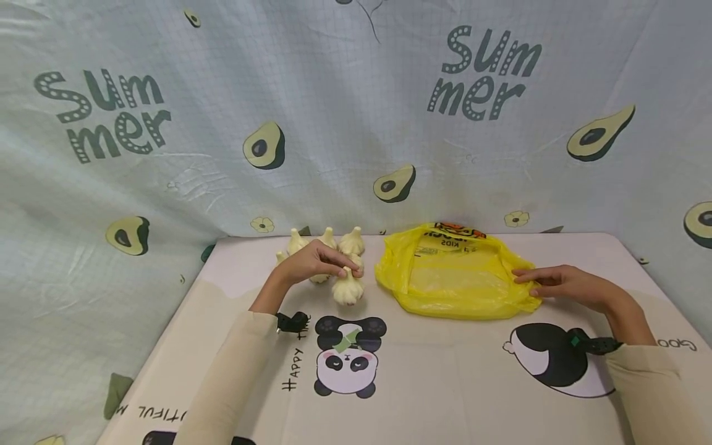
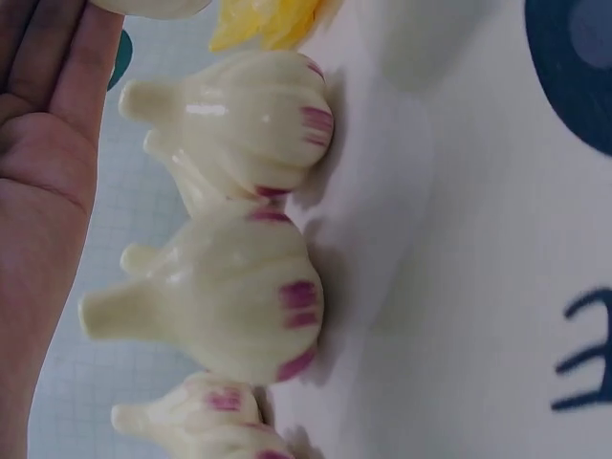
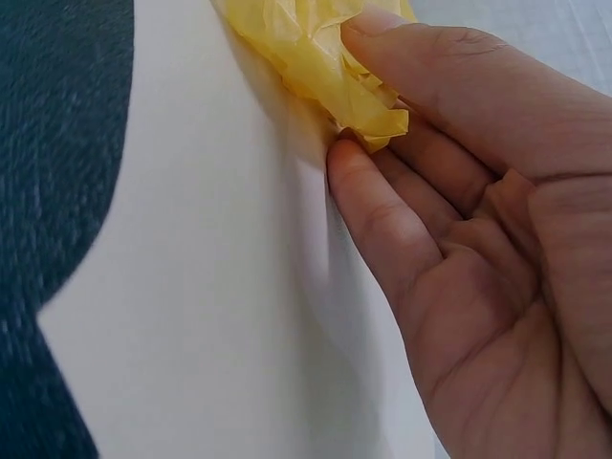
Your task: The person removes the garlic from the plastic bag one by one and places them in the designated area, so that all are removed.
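My left hand (image 1: 314, 262) pinches a pale garlic bulb (image 1: 347, 292) by its stem, the root end pointing down. Several other garlic bulbs (image 1: 352, 241) stand behind and beside that hand, partly covered by it. The left wrist view shows some of these bulbs (image 2: 215, 296) close up, glossy cream with purple streaks near the base. To the right lies a yellow plastic bag (image 1: 461, 304), its mouth spread wide. My right hand (image 1: 584, 289) grips the bag's right edge; in the right wrist view the thumb lies over the crumpled yellow plastic (image 3: 306, 48), with fingers beneath.
A light tabletop cover (image 1: 434, 383) with a panda print (image 1: 346, 364) runs beneath everything. Behind it hangs a pale curtain (image 1: 334, 93) with avocado and lettering prints, close to the table's back edge. A dark strap (image 1: 597, 344) circles the right wrist.
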`<state>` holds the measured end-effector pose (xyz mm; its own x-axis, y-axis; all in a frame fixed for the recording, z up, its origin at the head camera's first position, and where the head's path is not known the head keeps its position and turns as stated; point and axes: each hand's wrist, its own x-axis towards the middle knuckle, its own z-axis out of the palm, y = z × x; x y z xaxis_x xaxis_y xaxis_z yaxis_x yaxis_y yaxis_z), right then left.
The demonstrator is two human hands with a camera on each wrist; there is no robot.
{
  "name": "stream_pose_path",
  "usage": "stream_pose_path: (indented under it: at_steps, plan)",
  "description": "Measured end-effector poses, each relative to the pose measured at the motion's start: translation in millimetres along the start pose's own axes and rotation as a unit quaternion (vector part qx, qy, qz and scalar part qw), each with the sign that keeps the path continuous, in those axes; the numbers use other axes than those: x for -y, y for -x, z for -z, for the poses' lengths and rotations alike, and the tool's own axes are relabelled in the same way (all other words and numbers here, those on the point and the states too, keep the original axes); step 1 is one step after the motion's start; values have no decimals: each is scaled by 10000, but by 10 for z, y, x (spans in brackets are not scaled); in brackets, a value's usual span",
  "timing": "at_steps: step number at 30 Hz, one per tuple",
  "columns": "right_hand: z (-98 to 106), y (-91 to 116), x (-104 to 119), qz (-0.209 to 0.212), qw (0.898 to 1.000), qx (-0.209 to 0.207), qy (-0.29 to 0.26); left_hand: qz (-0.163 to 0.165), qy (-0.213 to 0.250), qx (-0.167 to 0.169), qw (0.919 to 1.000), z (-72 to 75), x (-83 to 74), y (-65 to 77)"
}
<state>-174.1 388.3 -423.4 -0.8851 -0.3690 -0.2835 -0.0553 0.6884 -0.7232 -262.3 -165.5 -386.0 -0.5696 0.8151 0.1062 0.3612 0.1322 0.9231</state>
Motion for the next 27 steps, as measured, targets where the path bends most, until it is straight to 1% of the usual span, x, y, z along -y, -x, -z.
stream_pose_path:
  at_steps: [4, 11, 15, 18, 20, 23, 27]
  plan:
    - [-1, 11, 5, 78, 10000, -39, 25, 111, -16, -208, 9997, 31, 14, 101]
    - [-16, 38, 43, 45, 10000, -30, -72, 27, -149, -145, 9998, 107, 20, 248]
    - [-16, 44, 47, 60, 10000, -21, -71, 10, 48, -120, 9999, 145, 30, 345]
    - [-11, 47, 46, 49, 10000, -16, -68, 6, 226, -179, 9996, 181, 34, 421]
    - [-8, 48, 44, 42, 10000, -17, -56, 0, 258, -255, 9993, 212, 31, 474]
    - [-5, 45, 41, 62, 10000, -14, -26, 90, 143, -425, 9990, 255, 24, 562]
    - [-11, 34, 34, 105, 9999, 18, -49, 394, -83, -640, 9971, 296, 22, 694]
